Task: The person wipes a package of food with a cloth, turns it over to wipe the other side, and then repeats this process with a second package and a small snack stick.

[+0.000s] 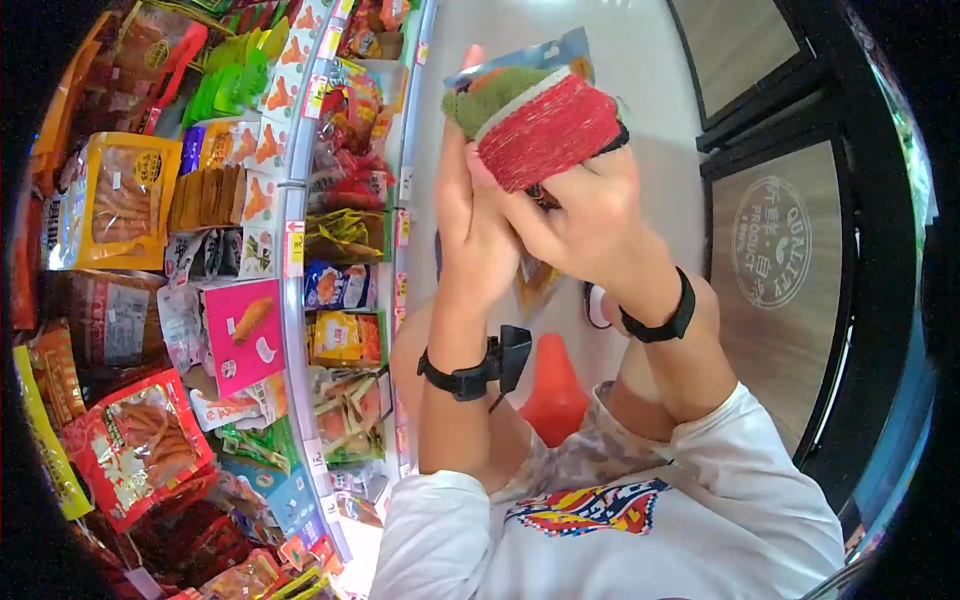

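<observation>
In front of me, both hands are raised together over the aisle floor. My right hand (595, 200) is closed on a red and green cloth (550, 130) with a white stripe, which lies against a plastic snack packet (575, 50). The packet's bluish clear edge shows above the cloth, and a yellowish part shows below the hands. My left hand (470, 205) supports the packet from its left side, with a fingertip showing past the top edge. The cloth and my right hand hide most of the packet and some fingers.
Shelves on the left hold many snack bags, including a yellow bag (118, 205), a red bag (140, 450) and a pink package (243, 333). A price rail (293, 250) runs along them. An orange-red stool (553, 390) stands between my legs. Dark-framed panels (775, 245) line the right.
</observation>
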### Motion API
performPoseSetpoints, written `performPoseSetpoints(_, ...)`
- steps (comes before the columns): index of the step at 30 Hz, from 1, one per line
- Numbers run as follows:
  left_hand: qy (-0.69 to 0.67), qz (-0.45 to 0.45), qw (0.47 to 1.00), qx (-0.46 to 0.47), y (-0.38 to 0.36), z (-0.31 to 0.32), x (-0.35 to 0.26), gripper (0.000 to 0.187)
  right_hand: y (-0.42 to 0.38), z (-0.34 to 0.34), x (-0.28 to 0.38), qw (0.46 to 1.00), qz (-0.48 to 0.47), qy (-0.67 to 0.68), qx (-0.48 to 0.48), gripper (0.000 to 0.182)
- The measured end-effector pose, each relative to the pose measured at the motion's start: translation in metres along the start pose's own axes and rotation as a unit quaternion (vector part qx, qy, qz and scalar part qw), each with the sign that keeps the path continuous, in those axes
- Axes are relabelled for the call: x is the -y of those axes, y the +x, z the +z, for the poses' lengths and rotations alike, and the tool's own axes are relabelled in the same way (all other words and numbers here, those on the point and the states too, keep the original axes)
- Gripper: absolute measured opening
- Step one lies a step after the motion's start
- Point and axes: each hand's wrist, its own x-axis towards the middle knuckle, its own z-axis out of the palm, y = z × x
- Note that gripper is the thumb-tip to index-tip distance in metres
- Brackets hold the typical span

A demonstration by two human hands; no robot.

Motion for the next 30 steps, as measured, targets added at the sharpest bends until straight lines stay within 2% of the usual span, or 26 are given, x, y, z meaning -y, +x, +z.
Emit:
performPoseSetpoints(2, 0.020, -0.032, 0.999, 0.008, 0.001, -0.004, -0.005, 0.068, -0.001, 0.000, 0.001, 1.000, 0.029, -0.003, 0.006, 0.015)
performPoseSetpoints(4, 0.074, 0.009, 0.997, 0.032, 0.010, -0.003, -0.015, 0.070, 0.004, -0.002, -0.006, 0.995, -0.002, -0.095, -0.030, 0.018)
performPoseSetpoints(5, 0.077, 0.051, 0.994, 0.052, 0.008, -0.002, -0.027, 0.068, 0.005, 0.001, -0.007, 0.996, 0.055, -0.042, -0.049, 0.016)
performPoseSetpoints(6, 0.077, 0.053, 0.994, 0.050, 0.007, -0.003, -0.023, 0.068, 0.004, 0.002, -0.006, 0.997, 0.053, -0.042, -0.048, 0.016)
performPoseSetpoints(8, 0.049, -0.016, 0.998, 0.032, 0.001, -0.005, -0.013, 0.065, -0.001, 0.004, -0.002, 0.998, 0.044, 0.007, -0.036, 0.015)
performPoseSetpoints(12, 0.036, -0.002, 0.999, 0.040, 0.001, -0.006, -0.012, 0.063, 0.000, 0.003, -0.001, 0.999, 0.037, 0.002, -0.039, 0.016)
performPoseSetpoints(14, 0.077, -0.004, 0.996, 0.038, 0.000, -0.004, -0.013, 0.061, 0.009, -0.005, 0.001, 0.996, 0.055, -0.068, -0.025, 0.016)
performPoseSetpoints(16, 0.064, 0.009, 0.997, 0.036, 0.001, -0.006, -0.005, 0.059, 0.005, 0.001, -0.002, 0.995, 0.082, -0.025, -0.050, 0.020)
performPoseSetpoints(19, 0.015, -0.015, 0.999, 0.029, -0.002, -0.004, -0.007, 0.056, 0.002, 0.001, 0.001, 0.998, 0.040, 0.011, -0.039, 0.019)
performPoseSetpoints(22, 0.094, -0.024, 0.995, 0.036, -0.003, -0.005, -0.010, 0.056, 0.000, 0.000, -0.002, 0.997, 0.067, 0.021, -0.044, 0.019)
performPoseSetpoints(25, 0.070, -0.032, 0.996, 0.037, -0.003, -0.002, -0.008, 0.058, 0.002, 0.004, -0.003, 0.994, 0.074, 0.017, -0.080, 0.018)
performPoseSetpoints(27, 0.038, -0.027, 0.998, 0.038, -0.002, -0.003, -0.006, 0.059, 0.002, 0.003, -0.002, 0.998, 0.017, 0.026, -0.049, 0.015)
performPoseSetpoints(28, 0.006, -0.023, 0.999, 0.041, -0.001, -0.003, -0.005, 0.060, 0.002, 0.002, -0.001, 0.998, 0.021, 0.024, -0.050, 0.015)
performPoseSetpoints(30, 0.034, -0.011, 0.998, 0.050, 0.002, 0.001, -0.009, 0.062, 0.003, 0.001, -0.003, 0.995, 0.065, -0.006, -0.073, 0.014)
